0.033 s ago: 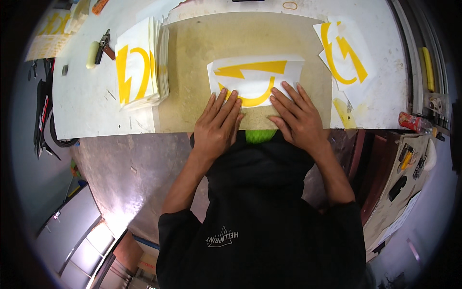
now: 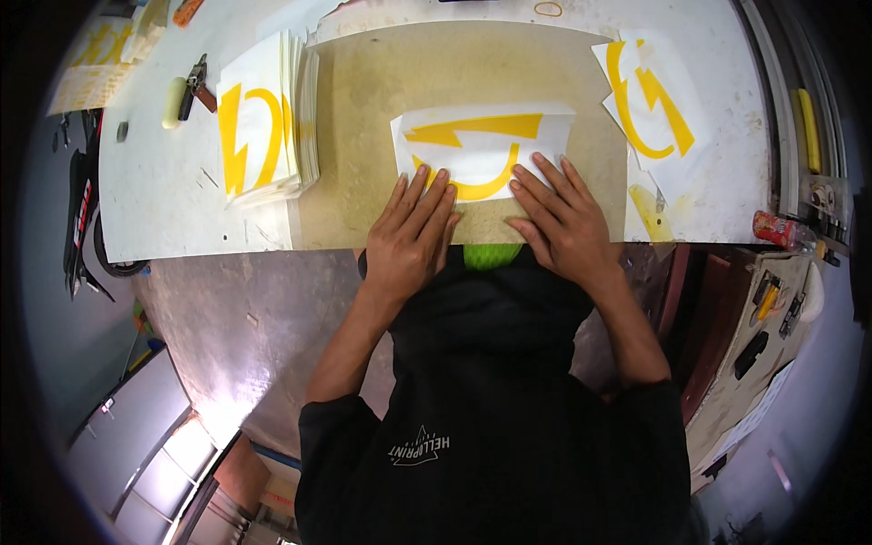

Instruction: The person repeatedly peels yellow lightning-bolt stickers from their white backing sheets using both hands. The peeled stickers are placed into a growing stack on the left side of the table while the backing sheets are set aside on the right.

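Note:
A white sheet (image 2: 472, 148) with yellow shapes, one angular and one curved, lies on a tan mat (image 2: 381, 77) in front of me. My left hand (image 2: 416, 222) is flat, fingers stretched out, with its fingertips on the sheet's near left part. On the near right part rest the fingertips of my right hand (image 2: 563, 213), its fingers spread. Neither hand grips anything. The parts of the sheet beneath my fingers are hidden.
Left of the mat stands a thick stack of printed white sheets (image 2: 259, 127). Beyond it lie a dark hand tool (image 2: 197, 86) and a pale yellow oval piece (image 2: 173, 103). To the right are more yellow-printed sheets (image 2: 649, 109). A red-labelled bottle (image 2: 779, 230) lies at the table's right corner.

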The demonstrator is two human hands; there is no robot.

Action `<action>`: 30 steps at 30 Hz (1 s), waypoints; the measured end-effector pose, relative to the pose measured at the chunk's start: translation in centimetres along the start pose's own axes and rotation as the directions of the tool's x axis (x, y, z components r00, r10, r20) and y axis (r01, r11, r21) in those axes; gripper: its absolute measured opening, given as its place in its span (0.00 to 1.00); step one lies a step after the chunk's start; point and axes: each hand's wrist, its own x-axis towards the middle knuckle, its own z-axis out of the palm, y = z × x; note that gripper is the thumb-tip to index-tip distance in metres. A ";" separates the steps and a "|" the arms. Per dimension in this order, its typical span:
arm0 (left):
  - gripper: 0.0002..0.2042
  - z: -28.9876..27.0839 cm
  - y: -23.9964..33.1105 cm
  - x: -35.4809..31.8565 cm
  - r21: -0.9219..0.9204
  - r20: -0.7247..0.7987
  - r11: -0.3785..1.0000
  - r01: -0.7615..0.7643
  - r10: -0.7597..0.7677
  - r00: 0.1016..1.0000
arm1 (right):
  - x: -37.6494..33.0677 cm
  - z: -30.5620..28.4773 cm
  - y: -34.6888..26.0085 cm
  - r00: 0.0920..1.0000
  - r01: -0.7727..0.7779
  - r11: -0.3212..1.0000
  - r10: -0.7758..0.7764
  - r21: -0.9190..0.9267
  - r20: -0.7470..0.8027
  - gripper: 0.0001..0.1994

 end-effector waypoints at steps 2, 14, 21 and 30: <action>0.18 0.0 0.0 0.1 -0.001 -0.004 1.000 0.005 -0.005 1.000 | -0.1 0.0 0.0 1.000 0.003 1.000 -0.003 -0.014 0.000 0.22; 0.16 0.2 -0.1 -0.1 0.001 -0.028 1.000 0.005 -0.005 1.000 | -0.2 0.0 -0.3 1.000 -0.020 0.998 0.020 -0.058 -0.006 0.21; 0.19 -1.6 -1.7 -0.9 0.056 0.119 0.997 0.053 -0.060 0.991 | -0.1 0.0 0.2 0.996 -0.083 0.990 0.077 -0.118 -0.055 0.21; 0.20 -2.2 -1.8 -1.3 0.138 0.144 0.989 0.056 -0.076 0.987 | 0.6 1.9 -1.8 0.993 -0.105 0.988 0.111 -0.113 0.049 0.28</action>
